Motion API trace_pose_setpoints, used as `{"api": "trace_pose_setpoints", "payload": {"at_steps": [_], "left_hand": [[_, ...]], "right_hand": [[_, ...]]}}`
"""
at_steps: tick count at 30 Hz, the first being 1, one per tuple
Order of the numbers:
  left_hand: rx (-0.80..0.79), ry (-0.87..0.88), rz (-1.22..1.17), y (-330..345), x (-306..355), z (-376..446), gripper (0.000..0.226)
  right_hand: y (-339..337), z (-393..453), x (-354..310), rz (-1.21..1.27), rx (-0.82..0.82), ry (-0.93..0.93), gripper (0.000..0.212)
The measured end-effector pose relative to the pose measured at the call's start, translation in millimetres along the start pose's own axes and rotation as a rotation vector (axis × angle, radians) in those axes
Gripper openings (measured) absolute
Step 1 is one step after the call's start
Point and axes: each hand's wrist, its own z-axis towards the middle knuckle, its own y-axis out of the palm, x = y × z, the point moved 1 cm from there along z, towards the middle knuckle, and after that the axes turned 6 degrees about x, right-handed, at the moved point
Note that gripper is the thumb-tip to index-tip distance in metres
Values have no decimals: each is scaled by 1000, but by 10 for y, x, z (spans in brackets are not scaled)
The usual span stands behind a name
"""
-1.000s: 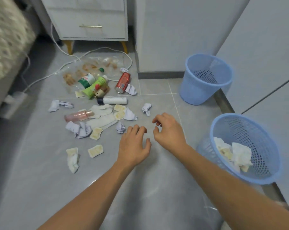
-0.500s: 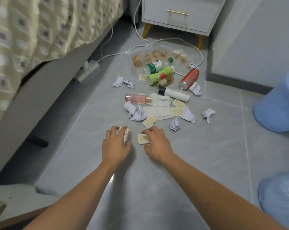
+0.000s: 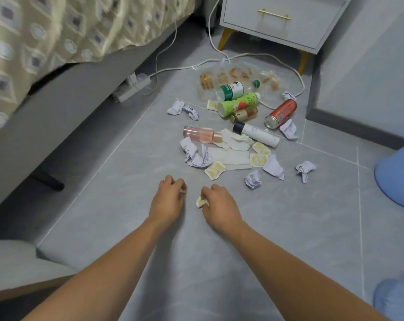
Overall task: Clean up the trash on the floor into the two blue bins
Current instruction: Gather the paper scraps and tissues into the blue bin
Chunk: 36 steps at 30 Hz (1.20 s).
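Note:
My left hand [image 3: 167, 200] is closed low over the grey floor on a white crumpled tissue, of which only a sliver shows by the fingers. My right hand [image 3: 219, 202] is closed on a small yellow-white wrapper [image 3: 200, 202] that sticks out to its left. Beyond my hands lies the trash pile: crumpled papers [image 3: 196, 156], yellow wrappers [image 3: 215, 170], a pink bottle [image 3: 199, 134], a white tube [image 3: 256, 134], a red can [image 3: 281, 113], green bottles [image 3: 239, 104]. One blue bin [image 3: 398, 179] shows at the right edge, the other blue bin [image 3: 395, 300] at the lower right corner.
A bed with a patterned cover [image 3: 57, 35] and grey base runs along the left. A white power strip [image 3: 131, 88] and cables [image 3: 219, 62] lie near it. A white nightstand [image 3: 282, 19] stands at the back, a wall at right. A clear plastic bag [image 3: 238, 76] lies behind the bottles.
My view swung left, away from the bins. Both hands came down on the two nearest scraps and have closed around them, one scrap in each hand.

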Motion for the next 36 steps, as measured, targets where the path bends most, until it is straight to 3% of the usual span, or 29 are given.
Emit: {"api": "trace_pose_setpoints", "payload": {"at_steps": [9, 17, 27, 30, 33, 36], "left_hand": [[-39, 130, -52, -165, 689, 124, 17], [-231, 467, -108, 69, 2458, -14, 22], [-483, 881, -330, 697, 4913, -1249, 20], [-541, 915, -300, 953, 5285, -1629, 16], [-625, 925, -133, 1108, 5453, -1857, 36], [-532, 983, -54, 1082, 5444, -1930, 48]], "right_hand": [[-811, -350, 313, 127, 212, 152, 16], [-2125, -1377, 1104, 126, 475, 478, 13], [-3176, -3054, 2056, 2, 759, 866, 11], [-3212, -3480, 2228, -14, 729, 969, 10], [-3212, -3754, 2345, -65, 566, 1090, 23], [-3237, -3842, 2366, -131, 509, 1128, 30]]}}
